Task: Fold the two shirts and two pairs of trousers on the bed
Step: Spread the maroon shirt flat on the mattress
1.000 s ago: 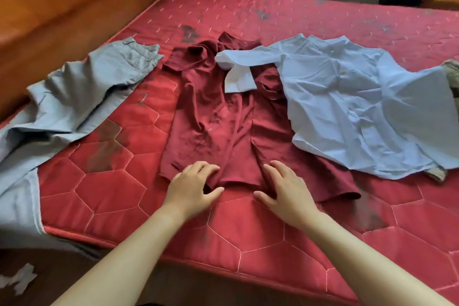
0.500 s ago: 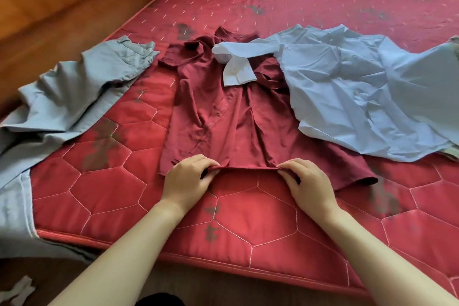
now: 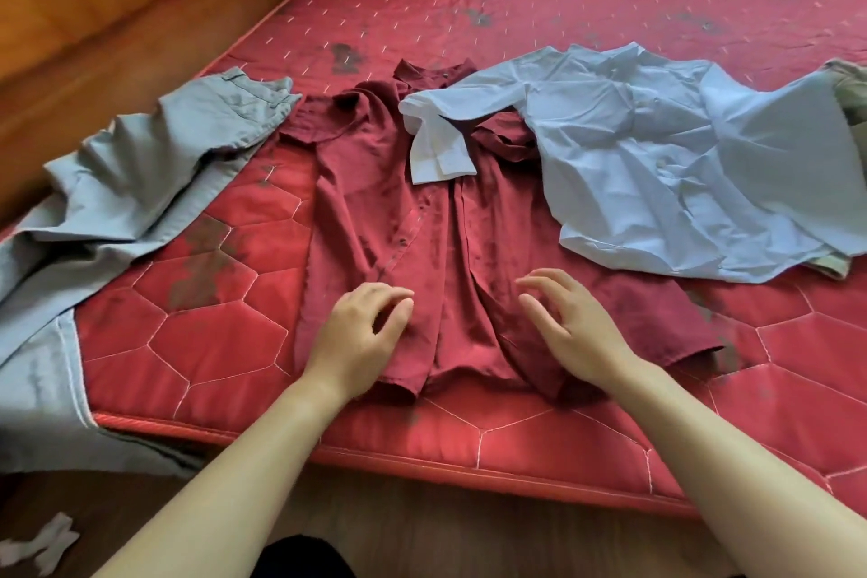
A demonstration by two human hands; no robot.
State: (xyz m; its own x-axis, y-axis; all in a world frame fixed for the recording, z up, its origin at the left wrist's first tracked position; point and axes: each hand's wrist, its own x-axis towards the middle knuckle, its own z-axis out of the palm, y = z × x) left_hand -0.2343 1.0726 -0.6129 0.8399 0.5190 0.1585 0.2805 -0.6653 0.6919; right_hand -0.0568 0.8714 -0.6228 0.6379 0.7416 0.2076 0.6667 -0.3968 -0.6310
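A person's left hand [image 3: 363, 333] and right hand [image 3: 570, 326] rest open-fingered, gripping nothing, on a maroon shirt [image 3: 413, 249] spread over a red quilted mattress [image 3: 539, 432]. A light-blue shirt [image 3: 657, 164] lies right, its sleeve overlapping the maroon one; grey trousers [image 3: 140, 174] lie left.

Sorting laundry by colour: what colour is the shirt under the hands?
Dark red, maroon shirt, seen in the head view, the only one.

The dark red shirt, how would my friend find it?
Look at the red mattress. In its middle, under both hands, lies the dark red shirt. It sits between grey trousers and a pale blue shirt, whose white cuff rests on it.
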